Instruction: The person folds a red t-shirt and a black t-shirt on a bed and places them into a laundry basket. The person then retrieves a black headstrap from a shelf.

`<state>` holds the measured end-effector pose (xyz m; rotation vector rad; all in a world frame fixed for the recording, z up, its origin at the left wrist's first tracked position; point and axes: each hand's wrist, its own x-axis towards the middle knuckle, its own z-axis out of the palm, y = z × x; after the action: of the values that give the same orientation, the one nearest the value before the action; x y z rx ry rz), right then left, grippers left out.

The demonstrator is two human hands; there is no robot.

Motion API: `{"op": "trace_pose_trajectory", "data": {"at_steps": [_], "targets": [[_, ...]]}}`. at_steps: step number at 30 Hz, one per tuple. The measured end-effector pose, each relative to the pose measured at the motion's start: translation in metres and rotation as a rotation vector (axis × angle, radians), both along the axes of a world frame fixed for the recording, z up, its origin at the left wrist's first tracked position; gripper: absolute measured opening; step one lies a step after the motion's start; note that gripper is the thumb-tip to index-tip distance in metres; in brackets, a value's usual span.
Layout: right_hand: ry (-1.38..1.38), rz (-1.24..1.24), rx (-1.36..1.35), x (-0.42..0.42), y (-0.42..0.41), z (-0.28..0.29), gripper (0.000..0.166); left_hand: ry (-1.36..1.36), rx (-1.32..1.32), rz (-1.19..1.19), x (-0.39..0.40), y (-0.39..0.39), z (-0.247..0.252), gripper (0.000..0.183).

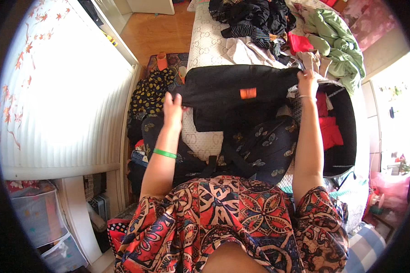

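A black cloth garment [218, 82] with an orange patch is stretched out in front of me, above a bed with a white patterned cover [208, 41]. My left hand [173, 105], below a green wristband, grips its left edge. At its upper right corner, my right hand [307, 82] holds the cloth with fingers closed. Dark leaf-patterned fabric [266, 146] lies across my lap. Beside my right forearm stands an open black fabric container [346, 126] with red cloth [329, 133] inside.
Black clothes [256, 13], a striped garment [249, 34] and a green cloth [345, 51] are heaped at the bed's far end. Yellow-dotted dark fabric [150, 92] lies left of the bed. A white panel [71, 85] stands at the left, above clear-sided storage bags [37, 215].
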<state>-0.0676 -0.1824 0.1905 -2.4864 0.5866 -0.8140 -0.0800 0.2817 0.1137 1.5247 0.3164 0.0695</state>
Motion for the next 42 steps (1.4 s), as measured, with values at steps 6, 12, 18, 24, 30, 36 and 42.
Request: {"op": "trace_pose_trajectory", "data": {"at_steps": [6, 12, 18, 24, 30, 36, 42], "targets": [[-0.411, 0.423, 1.105, 0.014, -0.007, 0.129, 0.011, -0.271, -0.550, -0.117, 0.025, 0.021, 0.182, 0.018], [-0.609, 0.657, 1.282, 0.035, -0.021, 0.210, 0.009, -0.391, -0.693, -0.078, 0.044, 0.024, 0.263, 0.013], [-0.688, 0.635, 1.247, 0.032, -0.010, 0.237, 0.021, -0.521, -0.668, -0.127, 0.028, 0.031, 0.291, 0.016], [-0.652, 0.756, 1.287, 0.013, -0.007, 0.242, 0.023, -0.579, -0.653, -0.086, 0.024, 0.041, 0.305, 0.015], [-0.704, 0.881, 1.267, -0.009, 0.004, 0.263, 0.017, -0.725, -0.644, -0.077, 0.011, 0.053, 0.328, 0.013], [-0.750, 1.038, 1.190, -0.051, 0.010, 0.285, 0.021, -0.894, -0.560, -0.065, -0.031, 0.050, 0.347, 0.019], [-0.835, 1.021, 1.002, -0.085, -0.010, 0.319, 0.027, -0.941, -0.606, 0.075, -0.070, 0.039, 0.377, 0.025]]}}
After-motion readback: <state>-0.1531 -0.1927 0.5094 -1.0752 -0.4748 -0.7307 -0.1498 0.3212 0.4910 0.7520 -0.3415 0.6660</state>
